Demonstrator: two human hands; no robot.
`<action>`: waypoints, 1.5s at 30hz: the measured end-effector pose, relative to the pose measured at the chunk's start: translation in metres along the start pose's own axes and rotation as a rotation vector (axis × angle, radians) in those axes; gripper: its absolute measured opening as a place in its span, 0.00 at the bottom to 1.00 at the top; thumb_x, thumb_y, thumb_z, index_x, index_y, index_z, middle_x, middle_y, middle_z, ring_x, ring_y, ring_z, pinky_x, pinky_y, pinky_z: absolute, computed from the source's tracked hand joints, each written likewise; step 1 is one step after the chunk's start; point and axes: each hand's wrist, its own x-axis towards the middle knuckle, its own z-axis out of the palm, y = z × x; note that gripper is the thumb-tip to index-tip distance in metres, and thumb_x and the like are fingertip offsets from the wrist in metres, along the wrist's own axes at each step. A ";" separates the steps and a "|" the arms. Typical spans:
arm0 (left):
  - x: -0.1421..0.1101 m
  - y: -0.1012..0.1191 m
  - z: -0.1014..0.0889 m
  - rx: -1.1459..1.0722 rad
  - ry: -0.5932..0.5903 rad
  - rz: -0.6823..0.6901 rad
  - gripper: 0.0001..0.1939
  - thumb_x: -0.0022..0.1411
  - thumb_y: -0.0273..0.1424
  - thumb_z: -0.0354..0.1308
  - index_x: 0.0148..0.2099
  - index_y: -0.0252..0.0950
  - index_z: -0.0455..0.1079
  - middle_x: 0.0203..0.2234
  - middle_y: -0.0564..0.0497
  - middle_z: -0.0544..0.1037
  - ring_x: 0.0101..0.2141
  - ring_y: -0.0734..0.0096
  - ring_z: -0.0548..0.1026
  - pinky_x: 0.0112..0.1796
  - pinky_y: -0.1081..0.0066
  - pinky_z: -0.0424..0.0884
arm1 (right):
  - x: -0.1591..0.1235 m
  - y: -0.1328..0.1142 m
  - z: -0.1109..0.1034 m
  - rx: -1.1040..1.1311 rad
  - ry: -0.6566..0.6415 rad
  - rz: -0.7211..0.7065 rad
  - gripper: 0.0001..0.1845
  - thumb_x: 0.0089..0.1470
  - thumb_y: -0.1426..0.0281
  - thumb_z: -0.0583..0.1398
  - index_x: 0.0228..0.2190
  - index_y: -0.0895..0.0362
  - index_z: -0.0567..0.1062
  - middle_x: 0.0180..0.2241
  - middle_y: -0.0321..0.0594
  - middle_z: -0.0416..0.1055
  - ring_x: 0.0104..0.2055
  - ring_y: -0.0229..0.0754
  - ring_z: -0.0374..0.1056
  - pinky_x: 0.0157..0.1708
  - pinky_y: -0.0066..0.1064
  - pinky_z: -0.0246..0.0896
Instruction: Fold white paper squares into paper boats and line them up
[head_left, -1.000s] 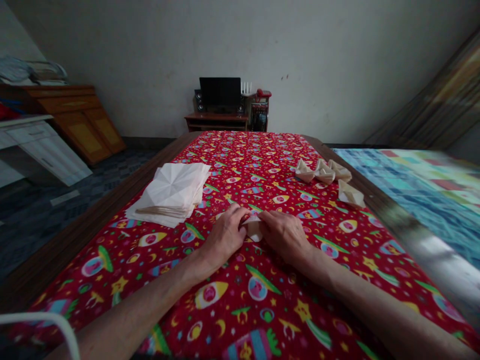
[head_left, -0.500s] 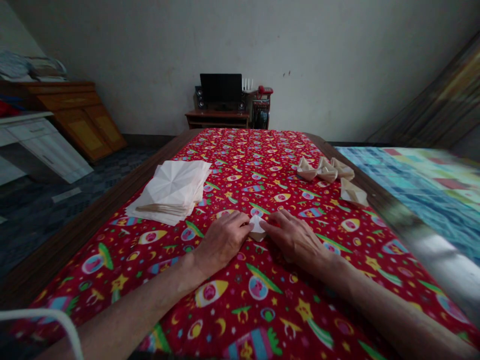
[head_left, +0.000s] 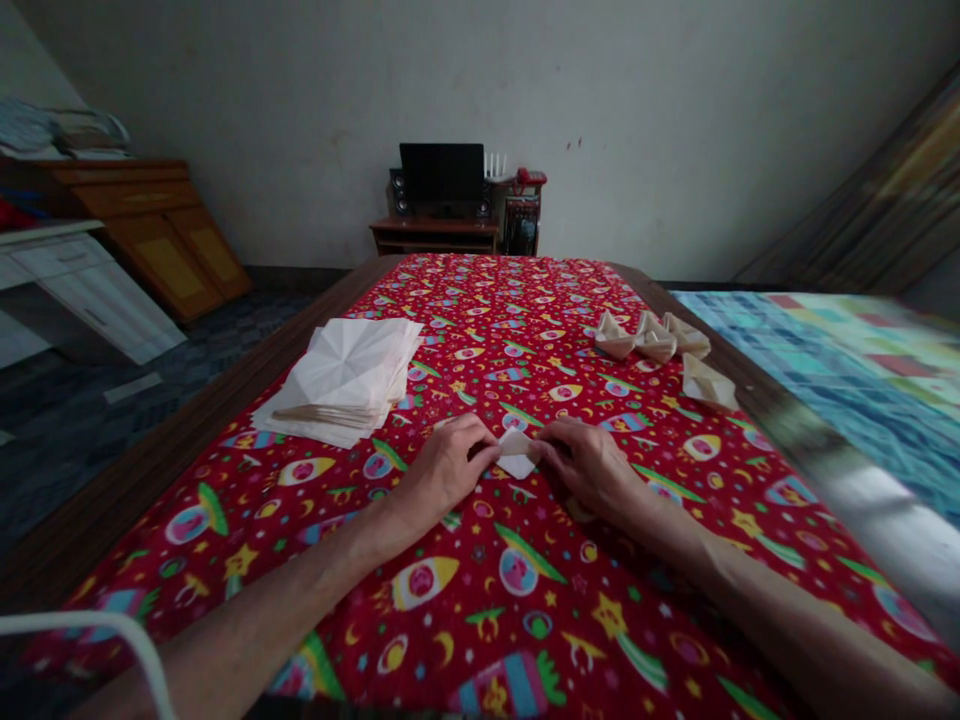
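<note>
Between my two hands a small folded piece of white paper [head_left: 516, 455] rests low over the red patterned cloth [head_left: 480, 620]. My left hand [head_left: 454, 460] pinches its left corner with thumb and fingers. On the opposite corner, the fingertips of my right hand [head_left: 589, 462] are closed in the same way. The paper has a pointed top and bottom, with a crease across it. A stack of creased white paper sheets [head_left: 345, 370] lies to the left, beyond my left hand. Several folded paper shapes [head_left: 656, 340] stand at the right, one of them [head_left: 709, 382] nearer to me.
The cloth covers a long dark wooden table [head_left: 757, 400]. A bed with a colourful cover [head_left: 847, 370] adjoins its right side. A white cable [head_left: 112, 622] curves in at the lower left. At the far wall stands a desk with a monitor [head_left: 442, 172]; wooden cabinets [head_left: 172, 240] are at the left.
My fingers have drawn back from over the folded paper to its two side corners, so more of it shows. It looks flatter and wider now. The stack and folded shapes stay put.
</note>
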 end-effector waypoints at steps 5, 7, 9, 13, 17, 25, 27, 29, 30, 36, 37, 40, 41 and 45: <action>-0.001 0.003 0.000 0.052 0.015 -0.052 0.06 0.61 0.28 0.56 0.30 0.35 0.69 0.30 0.52 0.68 0.32 0.72 0.70 0.34 0.73 0.66 | -0.001 0.000 0.006 -0.104 0.047 -0.072 0.12 0.60 0.66 0.52 0.28 0.57 0.70 0.26 0.37 0.68 0.26 0.35 0.61 0.27 0.26 0.53; -0.001 0.003 0.000 0.059 0.013 -0.065 0.07 0.61 0.29 0.56 0.30 0.34 0.68 0.30 0.52 0.67 0.31 0.72 0.69 0.33 0.73 0.66 | -0.002 -0.001 0.007 -0.134 0.042 -0.060 0.12 0.60 0.66 0.52 0.28 0.57 0.70 0.26 0.37 0.67 0.26 0.35 0.60 0.27 0.26 0.52; -0.001 0.004 0.001 0.082 0.008 -0.069 0.07 0.61 0.29 0.56 0.29 0.34 0.68 0.30 0.52 0.67 0.32 0.72 0.69 0.34 0.72 0.66 | -0.003 -0.001 0.008 -0.192 0.031 -0.057 0.12 0.60 0.67 0.52 0.28 0.57 0.70 0.25 0.38 0.67 0.26 0.36 0.60 0.27 0.27 0.52; 0.002 0.005 0.003 0.129 0.011 -0.083 0.09 0.61 0.31 0.55 0.29 0.34 0.67 0.29 0.52 0.68 0.31 0.71 0.69 0.35 0.71 0.65 | -0.007 0.001 0.011 -0.304 0.107 -0.154 0.12 0.61 0.65 0.50 0.32 0.57 0.70 0.30 0.43 0.70 0.32 0.39 0.64 0.32 0.29 0.55; 0.005 0.004 0.004 0.123 -0.016 -0.111 0.12 0.60 0.37 0.57 0.27 0.35 0.67 0.28 0.53 0.68 0.30 0.72 0.70 0.33 0.72 0.65 | -0.004 0.002 0.011 -0.360 0.065 -0.132 0.14 0.61 0.62 0.50 0.32 0.57 0.70 0.30 0.42 0.71 0.31 0.39 0.65 0.31 0.28 0.53; 0.012 0.006 -0.001 0.141 -0.080 -0.156 0.14 0.58 0.40 0.59 0.26 0.36 0.67 0.27 0.55 0.67 0.28 0.74 0.69 0.30 0.73 0.63 | 0.015 -0.007 0.000 -0.355 -0.148 0.043 0.14 0.58 0.59 0.55 0.27 0.56 0.71 0.24 0.37 0.69 0.23 0.35 0.60 0.23 0.27 0.42; 0.013 0.006 -0.003 0.150 -0.095 -0.150 0.13 0.58 0.39 0.59 0.26 0.36 0.67 0.27 0.55 0.67 0.28 0.74 0.69 0.29 0.74 0.62 | 0.017 -0.009 -0.003 -0.321 -0.193 0.084 0.14 0.57 0.59 0.56 0.27 0.55 0.71 0.23 0.36 0.68 0.22 0.35 0.58 0.22 0.26 0.41; 0.012 0.006 -0.004 0.150 -0.102 -0.140 0.12 0.58 0.37 0.59 0.27 0.36 0.67 0.27 0.55 0.67 0.29 0.74 0.69 0.30 0.74 0.63 | 0.017 -0.009 -0.006 -0.286 -0.211 0.095 0.12 0.56 0.61 0.57 0.27 0.55 0.72 0.22 0.35 0.68 0.22 0.34 0.57 0.22 0.26 0.41; 0.012 0.005 -0.005 0.145 -0.104 -0.142 0.11 0.57 0.37 0.60 0.27 0.36 0.67 0.27 0.55 0.67 0.29 0.73 0.69 0.30 0.74 0.63 | 0.017 -0.009 -0.007 -0.273 -0.209 0.088 0.11 0.56 0.62 0.58 0.28 0.56 0.72 0.22 0.35 0.68 0.22 0.34 0.58 0.22 0.26 0.42; 0.005 -0.003 -0.005 0.169 -0.054 -0.115 0.10 0.57 0.34 0.61 0.27 0.36 0.65 0.28 0.54 0.67 0.29 0.73 0.69 0.30 0.73 0.64 | 0.010 0.004 -0.003 -0.224 -0.177 0.027 0.07 0.57 0.67 0.57 0.31 0.57 0.72 0.26 0.36 0.69 0.25 0.34 0.59 0.24 0.25 0.45; 0.003 -0.006 -0.005 0.179 -0.038 -0.106 0.10 0.57 0.34 0.61 0.28 0.36 0.65 0.29 0.54 0.67 0.30 0.72 0.69 0.30 0.73 0.64 | 0.008 0.005 -0.001 -0.211 -0.170 0.011 0.07 0.57 0.67 0.57 0.31 0.58 0.71 0.26 0.36 0.68 0.25 0.34 0.59 0.24 0.25 0.46; -0.002 -0.012 -0.006 0.214 0.010 -0.059 0.10 0.59 0.37 0.59 0.33 0.37 0.65 0.31 0.53 0.68 0.33 0.69 0.69 0.33 0.71 0.66 | 0.001 0.005 0.003 -0.170 -0.083 -0.041 0.08 0.59 0.67 0.54 0.31 0.58 0.70 0.28 0.38 0.68 0.27 0.35 0.60 0.27 0.26 0.50; -0.004 -0.012 -0.007 0.231 0.018 -0.043 0.11 0.60 0.39 0.57 0.34 0.36 0.65 0.32 0.52 0.68 0.34 0.68 0.69 0.35 0.70 0.66 | -0.001 0.004 0.004 -0.158 -0.038 -0.047 0.09 0.59 0.67 0.53 0.31 0.58 0.70 0.29 0.39 0.68 0.28 0.35 0.60 0.29 0.26 0.51; -0.005 -0.005 -0.009 0.306 -0.006 -0.032 0.15 0.62 0.44 0.52 0.34 0.36 0.65 0.32 0.51 0.69 0.36 0.65 0.69 0.38 0.67 0.66 | -0.003 -0.004 0.004 -0.043 0.038 0.009 0.09 0.58 0.67 0.54 0.29 0.58 0.69 0.27 0.38 0.68 0.28 0.36 0.62 0.29 0.26 0.53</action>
